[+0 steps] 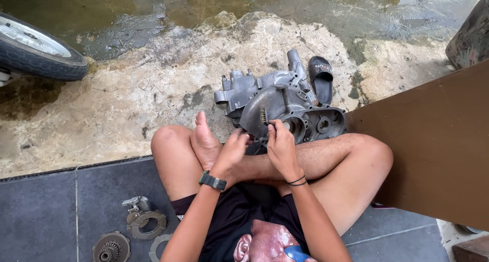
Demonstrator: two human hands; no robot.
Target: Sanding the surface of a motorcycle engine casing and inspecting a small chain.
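Note:
I sit cross-legged on the floor with a grey metal engine casing [277,106] standing in front of my shins. My right hand [281,146] is raised at the casing's open side, its fingers pinched on a small part by a round opening; the part is too small to name. My left hand [233,151], with a dark watch on the wrist, is at the casing's lower left edge, fingers curled against it. Whether it grips anything is hidden.
A black sandal [321,78] lies behind the casing. Round clutch plates and a gear [111,248] with a ring piece [145,222] lie on the dark tiles at my left. A tyre [35,50] is at far left, a brown board [438,145] at right, wet ground beyond.

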